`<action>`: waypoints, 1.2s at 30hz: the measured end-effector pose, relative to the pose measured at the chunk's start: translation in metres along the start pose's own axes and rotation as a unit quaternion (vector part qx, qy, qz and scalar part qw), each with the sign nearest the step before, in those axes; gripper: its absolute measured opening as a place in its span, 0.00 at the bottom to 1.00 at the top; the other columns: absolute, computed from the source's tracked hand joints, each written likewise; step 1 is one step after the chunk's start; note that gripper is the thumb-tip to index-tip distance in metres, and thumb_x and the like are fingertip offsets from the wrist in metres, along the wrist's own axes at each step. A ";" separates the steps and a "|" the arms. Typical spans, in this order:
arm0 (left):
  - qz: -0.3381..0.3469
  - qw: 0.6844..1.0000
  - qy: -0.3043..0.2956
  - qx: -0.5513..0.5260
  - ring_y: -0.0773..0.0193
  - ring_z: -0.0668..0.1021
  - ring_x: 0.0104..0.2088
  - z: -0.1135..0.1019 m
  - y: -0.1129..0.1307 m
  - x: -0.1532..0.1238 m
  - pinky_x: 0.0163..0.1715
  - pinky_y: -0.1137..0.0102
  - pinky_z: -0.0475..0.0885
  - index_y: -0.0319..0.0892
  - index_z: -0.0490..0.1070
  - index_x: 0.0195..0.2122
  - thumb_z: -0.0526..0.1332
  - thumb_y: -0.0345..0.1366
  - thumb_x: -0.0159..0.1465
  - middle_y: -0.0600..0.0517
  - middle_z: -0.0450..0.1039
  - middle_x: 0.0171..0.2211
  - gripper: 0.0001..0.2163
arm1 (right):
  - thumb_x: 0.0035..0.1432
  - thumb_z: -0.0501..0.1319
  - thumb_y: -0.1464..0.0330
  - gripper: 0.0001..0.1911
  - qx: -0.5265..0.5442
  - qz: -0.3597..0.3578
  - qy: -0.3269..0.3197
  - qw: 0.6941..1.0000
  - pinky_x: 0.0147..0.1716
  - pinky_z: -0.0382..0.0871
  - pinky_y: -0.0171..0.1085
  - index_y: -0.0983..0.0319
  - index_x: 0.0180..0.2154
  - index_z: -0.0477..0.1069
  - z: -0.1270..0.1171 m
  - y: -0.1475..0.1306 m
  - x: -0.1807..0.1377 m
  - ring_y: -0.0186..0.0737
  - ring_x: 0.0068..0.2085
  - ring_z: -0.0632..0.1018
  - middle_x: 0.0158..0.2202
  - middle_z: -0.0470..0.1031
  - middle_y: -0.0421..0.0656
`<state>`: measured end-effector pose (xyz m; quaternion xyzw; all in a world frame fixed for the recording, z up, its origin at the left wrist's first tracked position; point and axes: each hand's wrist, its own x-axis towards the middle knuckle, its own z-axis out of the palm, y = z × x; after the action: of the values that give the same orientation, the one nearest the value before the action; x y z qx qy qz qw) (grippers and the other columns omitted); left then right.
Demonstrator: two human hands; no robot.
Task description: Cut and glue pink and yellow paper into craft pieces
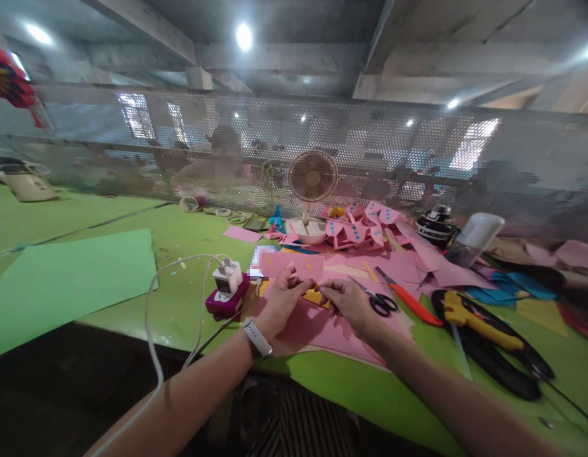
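My left hand, with a white band on its wrist, is closed at the lower edge of a pink paper strip bearing yellow dots. Its thumb and finger pinch close to the fingertips of my right hand. Those right fingers are also pinched together; whatever is between them is too small to make out. Under both hands lie pink paper sheets and a piece of yellow paper. Black-handled scissors and an orange-handled knife rest to the right of my right hand.
A purple power socket with a white charger and looping cable stands left. Behind are a small fan and folded pink papers with blue dots. Yellow-and-black pliers-like tool lies right; green sheet far left.
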<state>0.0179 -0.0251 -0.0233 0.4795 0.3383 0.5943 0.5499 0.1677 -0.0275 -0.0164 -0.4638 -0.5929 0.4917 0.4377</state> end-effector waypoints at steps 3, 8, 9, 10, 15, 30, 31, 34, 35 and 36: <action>-0.003 1.000 0.005 0.009 0.69 0.72 0.26 0.000 0.000 0.000 0.28 0.75 0.66 0.42 0.62 0.30 0.68 0.37 0.48 0.58 0.66 0.23 0.15 | 0.47 0.60 0.62 0.12 0.001 0.002 0.003 1.000 0.12 0.60 0.27 0.65 0.29 0.72 0.001 -0.001 -0.002 0.27 0.14 0.66 0.18 0.71 0.37; -0.015 1.000 0.027 0.005 0.69 0.72 0.25 0.001 0.002 0.000 0.28 0.73 0.66 0.41 0.64 0.30 0.70 0.35 0.45 0.58 0.67 0.22 0.16 | 0.47 0.60 0.63 0.10 0.005 0.001 0.006 1.000 0.12 0.58 0.27 0.65 0.27 0.71 0.000 -0.001 -0.002 0.26 0.14 0.65 0.17 0.70 0.37; -0.012 1.000 0.025 0.002 0.68 0.73 0.25 0.001 0.001 0.000 0.28 0.73 0.67 0.42 0.64 0.30 0.70 0.35 0.45 0.58 0.68 0.22 0.16 | 0.48 0.60 0.63 0.10 0.006 0.001 0.007 1.000 0.12 0.57 0.27 0.65 0.26 0.71 0.000 -0.001 -0.002 0.26 0.14 0.65 0.17 0.70 0.37; -0.008 1.000 0.022 0.000 0.68 0.73 0.26 0.001 0.001 0.000 0.28 0.73 0.67 0.42 0.64 0.30 0.70 0.34 0.45 0.58 0.68 0.23 0.16 | 0.48 0.60 0.63 0.10 0.007 0.001 0.007 1.000 0.12 0.57 0.27 0.65 0.26 0.71 0.000 -0.001 -0.002 0.26 0.14 0.65 0.17 0.69 0.37; -0.009 1.000 -0.006 -0.017 0.66 0.75 0.29 -0.001 -0.003 0.000 0.31 0.72 0.68 0.42 0.62 0.33 0.69 0.34 0.47 0.54 0.73 0.28 0.17 | 0.48 0.60 0.64 0.09 0.015 0.001 0.007 1.000 0.12 0.57 0.26 0.64 0.26 0.71 0.000 0.000 -0.001 0.25 0.14 0.65 0.17 0.69 0.36; -0.008 1.000 -0.009 -0.023 0.63 0.76 0.34 0.001 -0.001 0.000 0.36 0.69 0.69 0.41 0.64 0.34 0.70 0.33 0.46 0.51 0.74 0.32 0.18 | 0.49 0.58 0.65 0.08 0.004 -0.003 0.008 1.000 0.12 0.60 0.27 0.64 0.27 0.71 0.000 0.003 -0.001 0.26 0.15 0.67 0.19 0.71 0.38; -0.007 1.000 -0.008 -0.022 0.64 0.76 0.34 0.001 -0.001 0.000 0.36 0.69 0.69 0.41 0.64 0.34 0.70 0.33 0.46 0.51 0.74 0.31 0.18 | 0.49 0.58 0.65 0.08 0.003 -0.004 0.009 1.000 0.13 0.60 0.27 0.64 0.27 0.71 0.000 0.004 -0.001 0.26 0.15 0.67 0.19 0.72 0.38; -0.008 1.000 -0.007 -0.017 0.63 0.76 0.33 0.000 -0.002 0.000 0.36 0.69 0.69 0.41 0.64 0.34 0.70 0.32 0.45 0.51 0.74 0.31 0.17 | 0.49 0.58 0.65 0.08 -0.001 -0.009 0.013 1.000 0.12 0.60 0.27 0.64 0.28 0.70 -0.001 0.008 0.001 0.27 0.15 0.67 0.19 0.72 0.37; -0.008 1.000 -0.006 -0.014 0.63 0.76 0.33 0.000 -0.002 0.000 0.36 0.69 0.69 0.41 0.65 0.34 0.70 0.32 0.45 0.51 0.74 0.31 0.17 | 0.49 0.58 0.65 0.08 -0.003 -0.011 0.013 1.000 0.12 0.60 0.27 0.64 0.28 0.70 -0.002 0.009 0.002 0.27 0.15 0.67 0.19 0.72 0.37; -0.007 1.000 -0.005 -0.011 0.63 0.76 0.34 0.000 -0.002 0.000 0.36 0.69 0.68 0.41 0.65 0.34 0.70 0.32 0.45 0.51 0.74 0.31 0.17 | 0.49 0.58 0.65 0.08 -0.004 -0.013 0.013 1.000 0.12 0.61 0.27 0.64 0.28 0.70 -0.003 0.010 0.003 0.27 0.15 0.67 0.19 0.72 0.37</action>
<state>0.0183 -0.0250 -0.0255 0.4739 0.3326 0.5918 0.5608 0.1710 -0.0237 -0.0257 -0.4640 -0.5956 0.4775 0.4494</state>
